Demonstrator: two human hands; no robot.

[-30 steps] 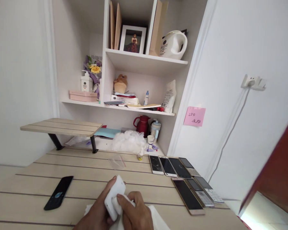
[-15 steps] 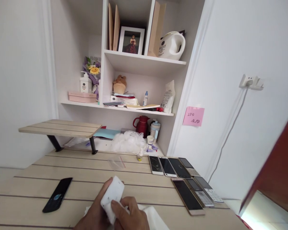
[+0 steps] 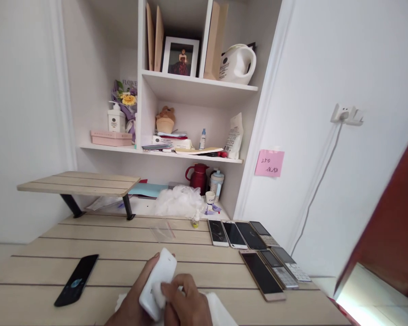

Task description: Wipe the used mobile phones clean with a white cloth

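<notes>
My left hand (image 3: 133, 299) is wrapped round a white phone (image 3: 165, 266), which is tilted with its plain side up. My right hand (image 3: 187, 301) is closed, pinching a white tissue (image 3: 159, 295) that lies against the phone's lower part. Beneath both hands, a white cloth or paper (image 3: 219, 310) shows at either side. A black slider-shaped phone (image 3: 77, 280) lies on the table to the left of my hands.
On the right of the slatted table (image 3: 190, 253) lie several phones, among them a gold-edged one (image 3: 262, 276). A small bottle (image 3: 195, 222) and a clear plastic bag (image 3: 162, 231) sit further back. A raised wooden stand (image 3: 78, 183) is at the left, before white shelves.
My right hand has shifted slightly on the phone, and the tissue in its fingers now shows more plainly. The whole view has moved a little.
</notes>
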